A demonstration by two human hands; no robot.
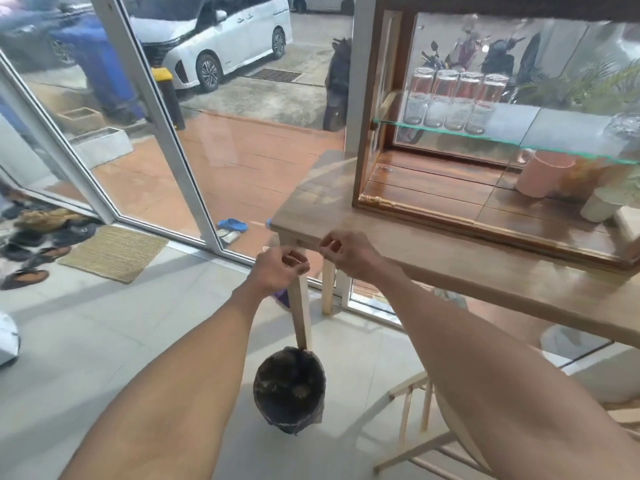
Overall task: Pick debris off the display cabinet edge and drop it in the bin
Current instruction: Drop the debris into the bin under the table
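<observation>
At the far left of the frame, shoes (38, 237) lie on the floor beside a woven mat (114, 252), just inside the glass door (104, 116). Through the glass, at upper left, a white van (221, 39) stands on the pavement.

Left of centre, the left hand (277, 270) is held out in front of the tabletop's near corner, its fingers curled in narrowly toward the thumb; whether it pinches anything is too blurred to tell. Straight below it, at lower centre, the bin (289, 389) stands on the tiled floor, lined with a dark bag and open at the top, against a table leg (301, 317).

Just right of that, the right hand (346, 252) hovers at the tabletop (433, 244) edge, fingertips pinched close together; any debris between them is too small to make out.

Further right, the cabinet (485, 133) sits on the tabletop. Pale debris (375, 201) lies along its lower front edge, at the left corner. Inside, upturned glasses (453, 98) stand in a row on a glass shelf (502, 140), and a pink cup (543, 173) sits on the wooden base below. At lower right, a wooden chair (426, 427) stands by the table.
</observation>
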